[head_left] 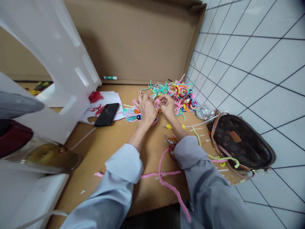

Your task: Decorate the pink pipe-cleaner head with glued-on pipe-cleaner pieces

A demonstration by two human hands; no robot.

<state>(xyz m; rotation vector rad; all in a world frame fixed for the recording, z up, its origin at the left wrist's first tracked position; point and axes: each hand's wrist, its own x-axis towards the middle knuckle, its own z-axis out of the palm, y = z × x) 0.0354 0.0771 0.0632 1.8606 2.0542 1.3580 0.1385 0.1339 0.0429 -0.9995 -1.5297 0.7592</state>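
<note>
My left hand is closed over a pipe-cleaner figure on the tabletop, hiding much of it. Striped pink, teal and white strands stick out to the left, with a black googly eye and an orange bit beside it. Just to the right, my right hand pinches a pink fuzzy pipe cleaner against the figure; the fingertips partly cover it. Below the right wrist lie red-handled scissors, partly under the sleeve, and a yellow tool with a metal tip.
Behind my hands is a heap of coloured pipe cleaners beside a clear plastic ball-like item. A brown handbag stands right. Left are a black phone on paper and a white plastic frame. Long pink strips lie in front.
</note>
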